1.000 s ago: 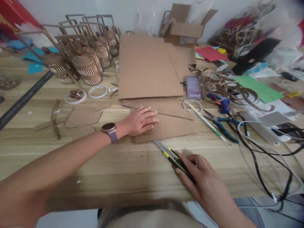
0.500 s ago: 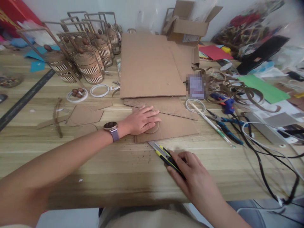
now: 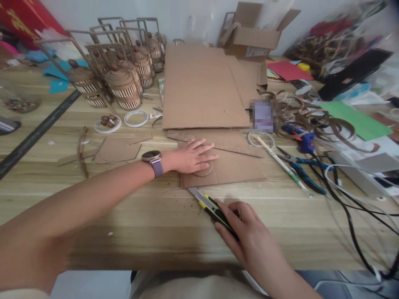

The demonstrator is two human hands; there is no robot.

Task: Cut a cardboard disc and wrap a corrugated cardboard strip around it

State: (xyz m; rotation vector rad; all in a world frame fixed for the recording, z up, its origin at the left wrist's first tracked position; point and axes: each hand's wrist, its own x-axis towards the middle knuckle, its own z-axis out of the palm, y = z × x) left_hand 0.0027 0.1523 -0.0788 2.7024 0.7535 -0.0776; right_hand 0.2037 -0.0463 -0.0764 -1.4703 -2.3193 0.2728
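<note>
My left hand (image 3: 195,157) lies flat with fingers spread on a piece of cardboard (image 3: 237,168) at the middle of the table. Under its fingers shows part of a cardboard disc or drawn circle (image 3: 205,169); I cannot tell which. My right hand (image 3: 249,228) is wrapped round a yellow and black utility knife (image 3: 215,211). The knife's blade is out and points up and left, its tip at the near left edge of the cardboard. A narrow cardboard strip (image 3: 218,143) lies across the back of that piece.
A large cardboard sheet (image 3: 202,87) lies behind. Several lantern-like bamboo baskets (image 3: 123,89) stand at the back left. To the right are pliers (image 3: 307,174), a blue glue gun (image 3: 302,139), a white stick (image 3: 280,164) and cables (image 3: 346,216). Cut cardboard (image 3: 116,150) lies left.
The knife and my right hand have shifted slightly left along the cardboard's near edge. My left hand stays pressed on the cardboard. The whole view has moved a little.
</note>
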